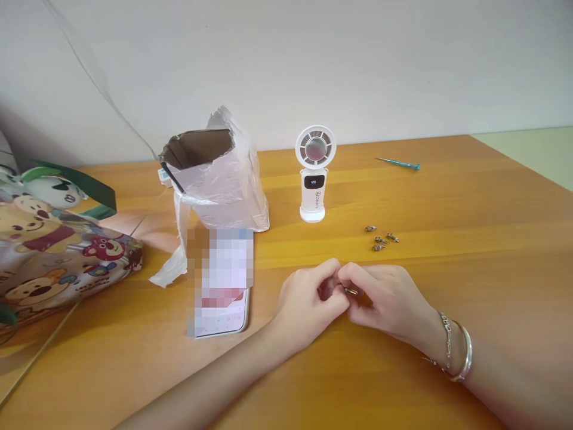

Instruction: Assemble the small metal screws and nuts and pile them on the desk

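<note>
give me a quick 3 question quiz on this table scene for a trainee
1. Which wrist wears the metal bracelets: that of the left hand or that of the right hand?
2. True or false: the white handheld fan stands upright on the table.
3. Besides the small metal fitting pinched at the right hand's fingertips, how many small metal fittings lie on the table?

Key: 1. right hand; 2. true; 3. four

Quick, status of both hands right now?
Left hand: closed, up against a small metal fitting; cannot tell if it grips it.
Right hand: closed, pinching the small metal fitting.
</note>
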